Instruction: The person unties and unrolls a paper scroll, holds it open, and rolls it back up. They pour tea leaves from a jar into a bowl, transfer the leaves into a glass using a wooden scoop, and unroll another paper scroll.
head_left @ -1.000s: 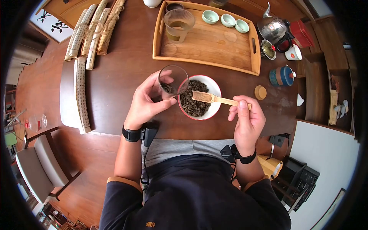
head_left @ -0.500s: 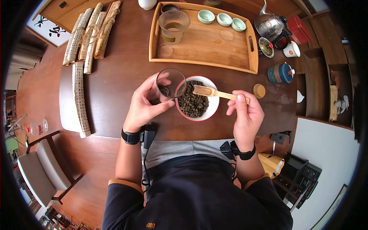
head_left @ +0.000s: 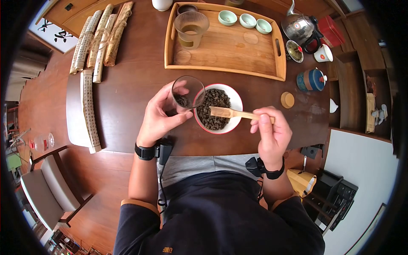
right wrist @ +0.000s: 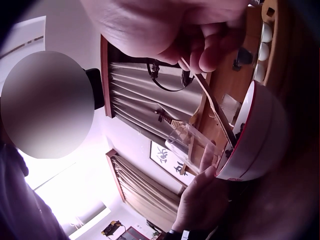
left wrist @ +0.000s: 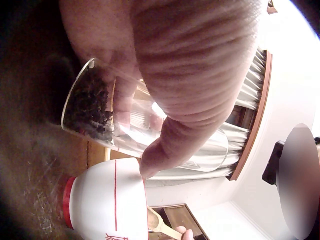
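My left hand [head_left: 159, 114] grips a clear drinking glass [head_left: 188, 92] tilted toward the bowl. Dark dried tea leaves [left wrist: 90, 102] lie in the bottom of the glass in the left wrist view. Beside it stands a white bowl [head_left: 236, 111] with a red rim, holding more rolled tea leaves [head_left: 215, 121]. Between thumb and fingers, my right hand [head_left: 274, 134] pinches the handle of a bamboo tea scoop [head_left: 238, 114]. The scoop's head reaches over the bowl's leaves; in the right wrist view its tip dips below the rim.
Behind the bowl lies a wooden tray [head_left: 225, 70] with a ribbed glass pitcher [head_left: 189, 32] and small green cups [head_left: 247, 20]. To the right are a round wooden lid [head_left: 287, 100], a blue jar [head_left: 311, 80] and a steel kettle [head_left: 299, 29]. Bamboo scrolls [head_left: 100, 36] lie at left.
The scoop's head has moved down over the bowl, closer to its middle, with my right hand shifting slightly nearer me. My left hand and the glass stay almost still.
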The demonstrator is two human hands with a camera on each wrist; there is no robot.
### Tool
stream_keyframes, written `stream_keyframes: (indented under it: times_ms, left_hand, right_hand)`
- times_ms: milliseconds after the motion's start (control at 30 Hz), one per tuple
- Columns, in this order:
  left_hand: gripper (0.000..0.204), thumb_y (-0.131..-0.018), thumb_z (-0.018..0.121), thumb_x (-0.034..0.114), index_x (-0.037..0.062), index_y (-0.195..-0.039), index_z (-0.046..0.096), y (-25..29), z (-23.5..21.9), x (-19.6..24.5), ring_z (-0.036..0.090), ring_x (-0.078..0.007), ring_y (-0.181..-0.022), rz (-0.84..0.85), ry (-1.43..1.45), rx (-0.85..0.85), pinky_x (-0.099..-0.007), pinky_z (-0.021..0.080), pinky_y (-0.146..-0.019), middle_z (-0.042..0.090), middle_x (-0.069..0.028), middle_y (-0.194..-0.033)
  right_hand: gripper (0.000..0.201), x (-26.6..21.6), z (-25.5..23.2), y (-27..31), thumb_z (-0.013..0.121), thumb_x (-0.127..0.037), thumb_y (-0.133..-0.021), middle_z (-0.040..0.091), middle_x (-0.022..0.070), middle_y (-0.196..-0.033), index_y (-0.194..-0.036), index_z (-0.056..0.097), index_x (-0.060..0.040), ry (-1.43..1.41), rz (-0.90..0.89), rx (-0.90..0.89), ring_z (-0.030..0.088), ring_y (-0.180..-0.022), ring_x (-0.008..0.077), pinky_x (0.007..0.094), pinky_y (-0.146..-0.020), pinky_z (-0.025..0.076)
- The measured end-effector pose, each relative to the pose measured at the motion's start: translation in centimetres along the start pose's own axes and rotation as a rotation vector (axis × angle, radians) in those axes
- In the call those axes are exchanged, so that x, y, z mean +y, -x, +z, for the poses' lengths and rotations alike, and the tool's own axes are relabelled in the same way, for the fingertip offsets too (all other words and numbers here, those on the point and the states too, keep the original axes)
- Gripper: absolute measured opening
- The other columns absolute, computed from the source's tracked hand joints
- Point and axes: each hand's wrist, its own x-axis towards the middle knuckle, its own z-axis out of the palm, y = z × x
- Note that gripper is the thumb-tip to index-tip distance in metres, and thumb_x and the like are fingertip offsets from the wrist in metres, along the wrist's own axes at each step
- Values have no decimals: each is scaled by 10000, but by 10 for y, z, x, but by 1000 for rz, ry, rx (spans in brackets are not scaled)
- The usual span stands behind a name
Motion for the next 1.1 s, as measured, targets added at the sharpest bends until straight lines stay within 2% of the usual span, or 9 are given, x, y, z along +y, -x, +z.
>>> stream_keyframes:
  times_ms: [133, 200, 333, 500, 567, 700, 767, 933, 1100]
  left_hand:
    - [738, -766, 767, -111, 25, -1439, 494, 0, 1, 0, 571, -70, -1012, -9, 8, 1, -197, 497, -785, 582, -60, -1278]
    - [739, -766, 768, -110, 25, -1439, 494, 0, 1, 0, 571, -71, -1013, -3, 1, 0, -198, 496, -788, 582, -60, -1278]
    - [742, -765, 772, -105, 28, -1440, 495, 0, 1, 1, 568, -71, -1008, -7, -2, 7, -201, 491, -792, 585, -57, -1273]
    - [742, -763, 777, -100, 29, -1438, 498, -1, 1, -2, 563, -66, -983, 4, -2, -7, -199, 481, -778, 589, -52, -1270]
    - [742, -762, 781, -97, 29, -1437, 500, -1, 1, -2, 562, -64, -974, 8, 8, -7, -198, 477, -774, 592, -50, -1268]
    - [740, -757, 796, -77, 28, -1431, 508, 1, 0, 1, 565, -66, -977, -10, -10, 10, -205, 481, -791, 598, -50, -1265]
    - [740, -756, 801, -70, 27, -1430, 509, 0, 1, 1, 570, -72, -996, -28, -1, 3, -208, 486, -807, 599, -51, -1264]
    - [736, -758, 810, -50, 24, -1427, 511, -1, 0, -2, 569, -123, -1155, 16, -58, -7, -247, 494, -920, 599, -56, -1266]
    - [733, -751, 819, -37, 10, -1416, 515, 0, 0, -1, 571, -142, -1172, -18, -27, -2, -270, 481, -967, 602, -64, -1255]
  right_hand:
    - [140, -3, -11, 0, 564, -68, -1029, 638, 84, -864, -1059, 647, 41, -24, -28, -11, 584, -692, 97, 222, -617, 465]
    - [132, -8, -15, -1, 578, -65, -1018, 644, 91, -873, -1060, 650, 37, 31, -77, -193, 589, -699, 104, 228, -625, 470]
    - [129, -5, -13, -3, 595, -77, -1007, 649, 92, -855, -1044, 655, 32, 92, -86, -81, 602, -696, 109, 232, -623, 471]
    - [123, -11, -22, -3, 613, -84, -997, 652, 96, -844, -1026, 657, 26, 94, -116, -160, 614, -703, 126, 242, -638, 475]
    - [118, -8, -21, -4, 615, -82, -996, 652, 91, -844, -1031, 657, 22, 224, -119, -192, 613, -706, 127, 245, -635, 475]
    - [120, -6, -19, -2, 611, -75, -1001, 643, 90, -835, -1046, 650, 30, 123, -36, 22, 603, -704, 118, 242, -626, 470]
    - [116, -8, -20, -3, 620, -71, -997, 642, 81, -837, -1044, 656, 29, 135, -28, 46, 597, -707, 104, 234, -623, 466]
    - [87, -10, -14, -8, 659, -33, -952, 661, 116, -858, -1021, 672, 18, 450, -179, 25, 639, -725, 209, 300, -639, 486]
    - [86, -9, -10, -7, 663, -29, -942, 658, 134, -849, -1017, 670, 12, 490, -214, -54, 639, -723, 258, 327, -649, 490]
